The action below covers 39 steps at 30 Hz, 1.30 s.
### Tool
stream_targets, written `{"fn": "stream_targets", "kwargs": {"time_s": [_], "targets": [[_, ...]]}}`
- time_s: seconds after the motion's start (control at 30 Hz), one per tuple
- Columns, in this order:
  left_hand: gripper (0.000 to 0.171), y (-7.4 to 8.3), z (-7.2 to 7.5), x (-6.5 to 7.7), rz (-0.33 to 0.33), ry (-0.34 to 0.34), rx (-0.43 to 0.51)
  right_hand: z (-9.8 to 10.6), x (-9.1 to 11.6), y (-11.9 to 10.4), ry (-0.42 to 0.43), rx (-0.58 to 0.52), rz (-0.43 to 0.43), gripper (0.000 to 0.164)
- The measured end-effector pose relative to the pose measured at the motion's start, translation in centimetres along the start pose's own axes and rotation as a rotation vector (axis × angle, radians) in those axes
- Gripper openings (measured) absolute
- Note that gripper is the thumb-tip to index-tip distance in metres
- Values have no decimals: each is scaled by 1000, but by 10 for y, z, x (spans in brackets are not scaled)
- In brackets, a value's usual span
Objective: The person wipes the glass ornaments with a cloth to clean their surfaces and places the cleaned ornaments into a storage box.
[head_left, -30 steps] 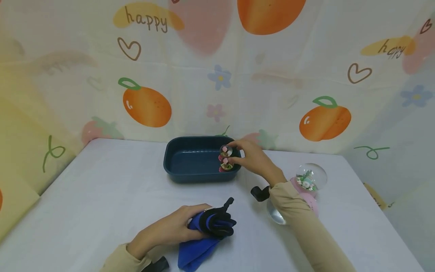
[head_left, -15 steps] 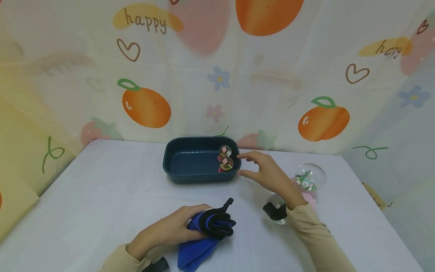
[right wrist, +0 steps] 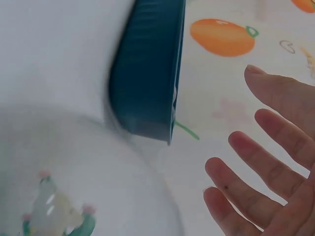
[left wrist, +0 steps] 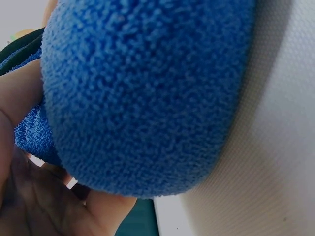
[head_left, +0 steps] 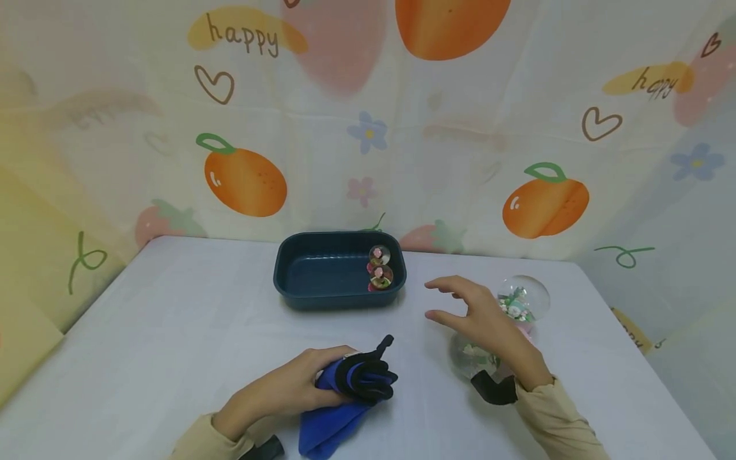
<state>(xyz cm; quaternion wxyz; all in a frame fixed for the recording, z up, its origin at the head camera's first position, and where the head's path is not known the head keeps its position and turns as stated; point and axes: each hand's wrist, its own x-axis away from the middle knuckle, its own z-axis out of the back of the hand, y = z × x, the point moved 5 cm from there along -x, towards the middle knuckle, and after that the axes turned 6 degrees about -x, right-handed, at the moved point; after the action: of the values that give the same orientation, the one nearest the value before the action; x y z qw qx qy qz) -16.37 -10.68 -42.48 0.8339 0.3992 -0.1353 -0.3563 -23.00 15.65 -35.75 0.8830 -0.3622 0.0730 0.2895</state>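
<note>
My left hand (head_left: pixel 287 386) grips a bunched blue towel (head_left: pixel 336 425) with black edging and a black loop. In the left wrist view the fuzzy blue towel (left wrist: pixel 142 98) fills most of the frame, thumb and fingers curled round it. My right hand (head_left: pixel 485 313), fingers apart and holding nothing, is over a clear snow globe (head_left: pixel 467 358), partly hidden by hand and wrist. Another snow globe (head_left: pixel 526 297) with a pink base stands just behind the hand. Two small globe ornaments (head_left: pixel 380 267) with pink flowers lie at the right end of the dark blue dish (head_left: pixel 339 301).
The dish stands at the back of the white-covered table (head_left: pixel 172 332), close to the printed curtain (head_left: pixel 322 160). A black strap (head_left: pixel 496 390) hangs at my right wrist, over the table near the front globe.
My right hand has let go of a small globe ornament in the dish and drawn back to the right and toward me. The left hand and the towel have stayed in place.
</note>
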Motion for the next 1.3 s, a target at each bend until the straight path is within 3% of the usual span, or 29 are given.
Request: {"fn": "stream_targets", "kwargs": {"time_s": [0.3, 0.53, 0.83, 1.3], "targets": [[46, -1, 0, 1, -1, 4, -7, 8, 22, 3, 19, 29, 13, 43], [46, -2, -2, -1, -15, 5, 1, 16, 39, 10, 4, 50, -28, 46], [45, -1, -2, -2, 8, -9, 2, 31, 54, 16, -14, 114, 3, 50], [44, -1, -1, -1, -5, -6, -7, 40, 66, 34, -179, 58, -170, 69]]}}
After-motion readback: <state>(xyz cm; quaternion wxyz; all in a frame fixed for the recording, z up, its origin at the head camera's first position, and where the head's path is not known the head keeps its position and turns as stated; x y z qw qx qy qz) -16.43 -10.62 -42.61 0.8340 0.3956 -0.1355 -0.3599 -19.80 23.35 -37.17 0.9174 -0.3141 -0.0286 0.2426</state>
